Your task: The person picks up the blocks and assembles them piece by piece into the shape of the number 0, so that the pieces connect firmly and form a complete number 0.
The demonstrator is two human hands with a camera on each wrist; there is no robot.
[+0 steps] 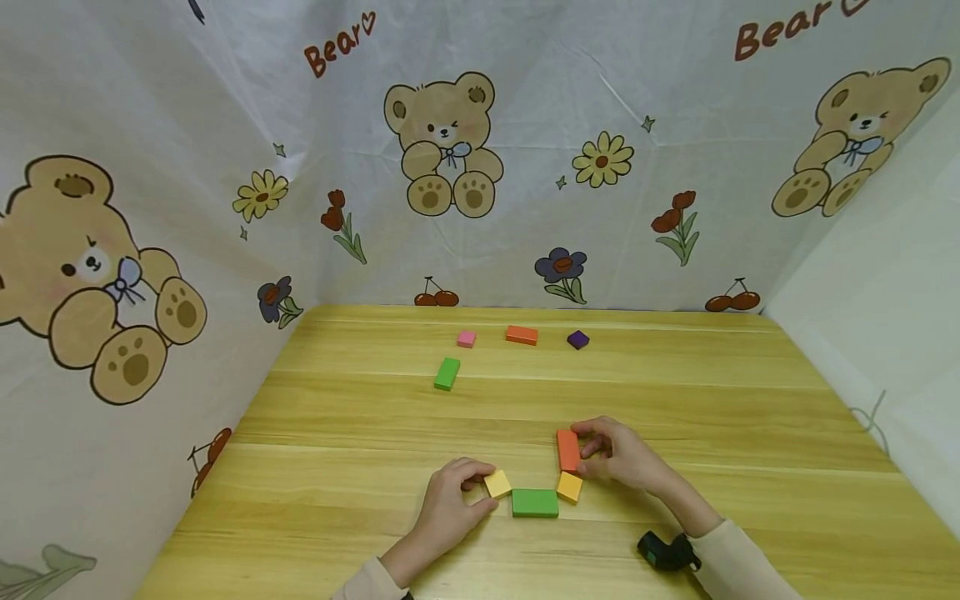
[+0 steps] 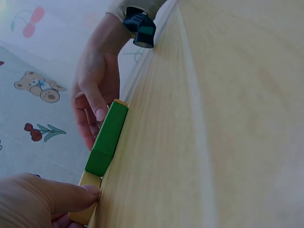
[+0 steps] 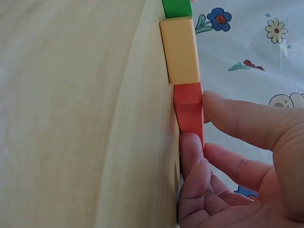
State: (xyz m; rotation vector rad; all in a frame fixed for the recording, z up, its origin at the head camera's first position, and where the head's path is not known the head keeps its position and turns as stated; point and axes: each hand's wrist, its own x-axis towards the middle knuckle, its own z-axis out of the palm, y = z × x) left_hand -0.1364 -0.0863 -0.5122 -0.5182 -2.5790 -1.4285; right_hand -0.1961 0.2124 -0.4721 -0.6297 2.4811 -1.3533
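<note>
My left hand (image 1: 452,508) pinches a yellow block (image 1: 497,484) between thumb and fingers at the left end of a green block (image 1: 535,503). In the left wrist view the yellow block (image 2: 85,198) meets the end of the green block (image 2: 108,137). An orange-yellow block (image 1: 569,487) sits at the green block's upper right corner. Above it, a red-orange block (image 1: 567,451) touches it, and my right hand (image 1: 621,454) grips this one from the right. The right wrist view shows fingers on the red block (image 3: 189,108), against the orange-yellow block (image 3: 181,51).
Farther back on the wooden table (image 1: 360,417) lie a pink block (image 1: 467,339), an orange block (image 1: 522,335), a dark purple block (image 1: 577,339) and another green block (image 1: 447,374). A bear-patterned cloth (image 1: 525,233) stands behind. A black device (image 1: 667,552) is at my right wrist.
</note>
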